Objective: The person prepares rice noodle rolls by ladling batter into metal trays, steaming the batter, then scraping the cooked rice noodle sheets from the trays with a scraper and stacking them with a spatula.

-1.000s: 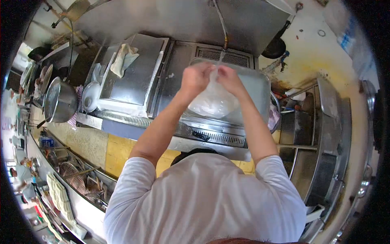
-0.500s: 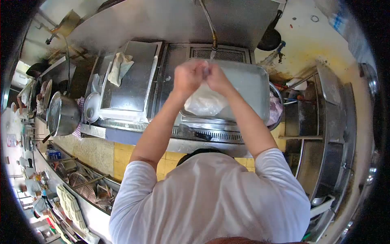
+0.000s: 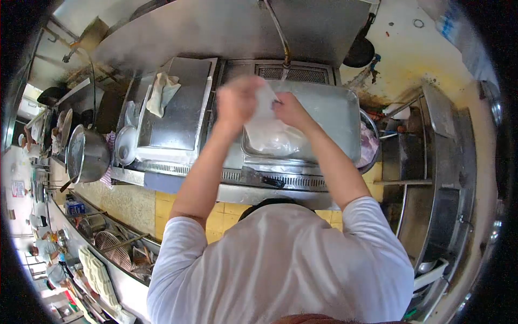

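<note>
A translucent plastic bag (image 3: 275, 139) with whitish contents rests in a large metal tray (image 3: 332, 113). Its upper end is pulled up and stretched between my two hands. My left hand (image 3: 236, 105), smeared by motion, is closed on the left edge of the plastic. On the other side my right hand (image 3: 293, 112) pinches the bag with closed fingers. What the bag holds cannot be made out. Just behind the hands, a tap (image 3: 286, 62) on a hose points down at the tray's back edge.
A metal lid (image 3: 181, 121) on the left carries a folded cloth (image 3: 162, 94). Further left stand a shallow bowl (image 3: 126, 146) and a big pot (image 3: 87, 154). To the right, a basin holds pinkish meat (image 3: 367, 143). A black handle (image 3: 271, 182) juts out at the front edge.
My hands were together over the bag and have moved apart. The left hand shifted left, the right slightly right, and the plastic between them is now spread and visible.
</note>
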The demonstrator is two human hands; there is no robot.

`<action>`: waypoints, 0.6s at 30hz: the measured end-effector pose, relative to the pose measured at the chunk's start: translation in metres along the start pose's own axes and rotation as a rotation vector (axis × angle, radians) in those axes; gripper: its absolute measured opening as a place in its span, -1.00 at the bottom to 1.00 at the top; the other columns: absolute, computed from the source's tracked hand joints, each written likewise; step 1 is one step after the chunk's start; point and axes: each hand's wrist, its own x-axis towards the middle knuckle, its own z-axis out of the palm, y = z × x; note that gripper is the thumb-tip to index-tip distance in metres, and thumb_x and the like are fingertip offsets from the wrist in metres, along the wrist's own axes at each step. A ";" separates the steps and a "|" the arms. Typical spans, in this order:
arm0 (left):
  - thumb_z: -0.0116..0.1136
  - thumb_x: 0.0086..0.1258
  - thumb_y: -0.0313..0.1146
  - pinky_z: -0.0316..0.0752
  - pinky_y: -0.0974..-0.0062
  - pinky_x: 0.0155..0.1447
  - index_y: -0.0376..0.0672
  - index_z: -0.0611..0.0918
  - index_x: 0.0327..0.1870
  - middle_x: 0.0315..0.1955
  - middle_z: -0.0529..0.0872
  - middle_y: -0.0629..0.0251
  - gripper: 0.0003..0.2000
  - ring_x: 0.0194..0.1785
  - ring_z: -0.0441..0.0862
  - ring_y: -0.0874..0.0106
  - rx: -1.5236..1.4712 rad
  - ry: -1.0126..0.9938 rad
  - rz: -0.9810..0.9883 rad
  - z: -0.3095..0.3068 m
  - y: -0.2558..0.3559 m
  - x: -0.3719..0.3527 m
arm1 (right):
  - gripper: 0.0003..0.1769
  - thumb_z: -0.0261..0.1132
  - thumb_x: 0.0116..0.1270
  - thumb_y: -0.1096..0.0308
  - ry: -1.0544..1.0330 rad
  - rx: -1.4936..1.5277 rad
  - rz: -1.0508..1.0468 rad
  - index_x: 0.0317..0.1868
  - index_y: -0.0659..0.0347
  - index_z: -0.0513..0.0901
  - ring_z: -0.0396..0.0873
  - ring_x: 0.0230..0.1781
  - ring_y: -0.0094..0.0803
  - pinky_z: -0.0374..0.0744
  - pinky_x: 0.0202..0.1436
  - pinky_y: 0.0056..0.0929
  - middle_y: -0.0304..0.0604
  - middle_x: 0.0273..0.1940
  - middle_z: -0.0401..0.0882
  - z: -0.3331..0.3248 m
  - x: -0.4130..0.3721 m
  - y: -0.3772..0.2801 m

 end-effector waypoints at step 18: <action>-0.06 0.61 0.10 0.57 0.22 0.10 -0.28 0.73 -0.02 -0.20 0.79 -0.12 -0.46 -0.08 0.75 0.17 -0.344 -0.670 -0.454 0.077 0.001 -0.029 | -0.69 0.27 0.46 0.20 0.324 0.067 0.037 -0.15 0.34 0.68 0.61 -0.30 -0.36 0.54 -0.18 -0.32 -0.04 -0.31 0.69 -0.074 -0.016 0.029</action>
